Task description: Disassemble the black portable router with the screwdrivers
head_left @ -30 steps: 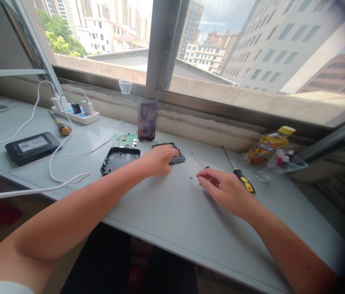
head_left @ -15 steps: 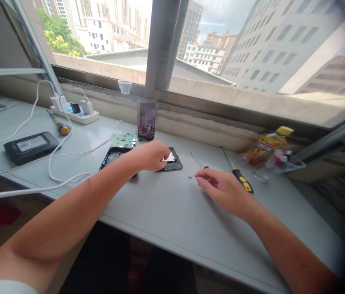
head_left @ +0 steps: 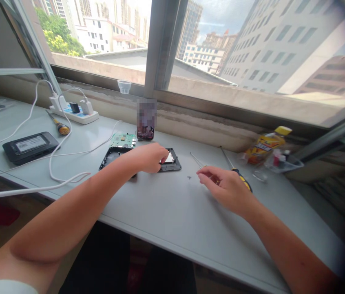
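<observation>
Desktop (head_left: 172,228) — left hand (head_left: 149,158) on casing (head_left: 174,165), right hand (head_left: 226,188) curled.

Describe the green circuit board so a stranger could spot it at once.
Under the window, on the grey desk, look just in front of the pixelated upright object. The green circuit board lies flat there, behind the person's left hand and the black plastic casing, the only green piece nearby.

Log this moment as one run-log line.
left hand: on black plastic casing | right hand: empty, by yellow-handled screwdriver | green circuit board: on table
</observation>
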The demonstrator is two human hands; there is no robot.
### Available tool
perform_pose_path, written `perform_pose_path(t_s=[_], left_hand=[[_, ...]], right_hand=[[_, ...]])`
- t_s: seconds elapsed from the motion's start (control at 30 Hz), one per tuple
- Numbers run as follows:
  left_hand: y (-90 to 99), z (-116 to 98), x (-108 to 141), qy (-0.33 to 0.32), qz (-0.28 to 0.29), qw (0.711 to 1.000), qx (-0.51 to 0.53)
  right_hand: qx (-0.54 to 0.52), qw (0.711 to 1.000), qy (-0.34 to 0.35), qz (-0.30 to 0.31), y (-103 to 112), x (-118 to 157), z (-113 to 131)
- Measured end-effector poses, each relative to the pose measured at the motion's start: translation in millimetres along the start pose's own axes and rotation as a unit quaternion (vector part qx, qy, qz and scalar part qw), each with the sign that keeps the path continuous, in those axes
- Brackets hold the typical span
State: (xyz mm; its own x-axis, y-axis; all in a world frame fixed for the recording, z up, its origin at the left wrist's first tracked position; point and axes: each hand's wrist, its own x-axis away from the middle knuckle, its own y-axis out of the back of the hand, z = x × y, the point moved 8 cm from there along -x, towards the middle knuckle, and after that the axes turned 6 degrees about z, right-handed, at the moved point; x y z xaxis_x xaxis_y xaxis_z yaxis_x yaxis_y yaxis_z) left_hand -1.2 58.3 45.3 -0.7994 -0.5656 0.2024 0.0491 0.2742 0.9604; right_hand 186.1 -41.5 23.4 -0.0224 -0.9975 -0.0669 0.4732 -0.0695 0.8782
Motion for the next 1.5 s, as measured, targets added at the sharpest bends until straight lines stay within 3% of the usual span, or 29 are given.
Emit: perform_pose_path(t_s=[0.3, 0.5, 0.63, 1.03, 1.33, 1.5], left_hand=[[-3.9, -7, 6, -0.044, 0.066, 0.996, 0.03], [5.0, -5, -1, -0.049, -0.049, 0.997, 0.023], [-3.5, 0, -4, -0.033, -0.009, 0.999, 0.023], [-3.2, -7, -5, -0.058, -0.007, 0.998, 0.026], [-6.8, -10, -6, -0.078, -0.001, 0.996, 0.051], [-10.9, -14, -8, -0.087, -0.001, 0.995, 0.054]], right_hand=[[0.076, 0.992, -0.05, -0.085, 21, -3, -13], [0.103, 0.989, -0.06, -0.084, 20, -6, -22], [0.121, 0.987, -0.065, -0.088, 23, -6, -26], [0.17, 0.979, -0.086, -0.077, 22, -6, -35], [0.186, 0.978, -0.098, 0.001, 8, -11, -49], [0.174, 0.979, -0.105, -0.01, 7, -10, -50]])
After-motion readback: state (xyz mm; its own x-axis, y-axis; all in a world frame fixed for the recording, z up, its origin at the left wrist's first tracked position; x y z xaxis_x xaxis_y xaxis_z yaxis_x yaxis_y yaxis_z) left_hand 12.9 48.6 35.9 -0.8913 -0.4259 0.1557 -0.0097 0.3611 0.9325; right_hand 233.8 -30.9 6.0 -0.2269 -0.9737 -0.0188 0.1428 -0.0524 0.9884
